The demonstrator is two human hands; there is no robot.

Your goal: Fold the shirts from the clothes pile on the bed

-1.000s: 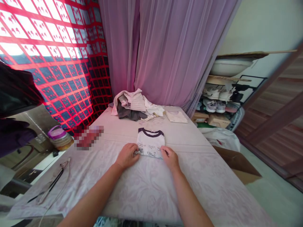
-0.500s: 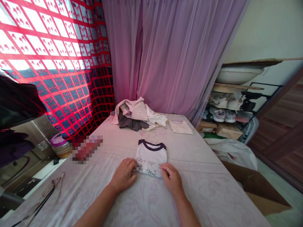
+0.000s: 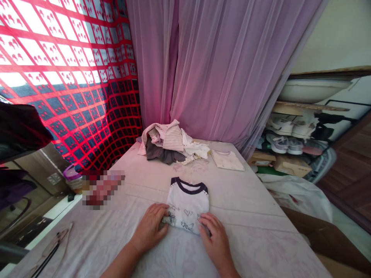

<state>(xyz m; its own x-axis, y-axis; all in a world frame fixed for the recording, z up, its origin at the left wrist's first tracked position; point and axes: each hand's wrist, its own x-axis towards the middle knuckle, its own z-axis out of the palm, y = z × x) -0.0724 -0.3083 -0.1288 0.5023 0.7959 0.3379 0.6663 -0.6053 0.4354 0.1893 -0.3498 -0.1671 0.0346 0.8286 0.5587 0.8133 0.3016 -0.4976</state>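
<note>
Our right hand (image 3: pixel 216 237) has just uncurled; it and our left hand (image 3: pixel 150 227) touch the near corners of the shirt (image 3: pixel 188 202) with loosely spread fingers, so the fold seems to hold unpinched. It lies between them on the sheet (image 3: pixel 257 243).

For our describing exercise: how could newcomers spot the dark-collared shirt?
Below the sheer purple curtain stretches a pale cloth-covered surface. Between left hand and right hand lies the folded white shirt. Its dark collar and black lettering distinguish it from the folded cream garment behind.
</note>
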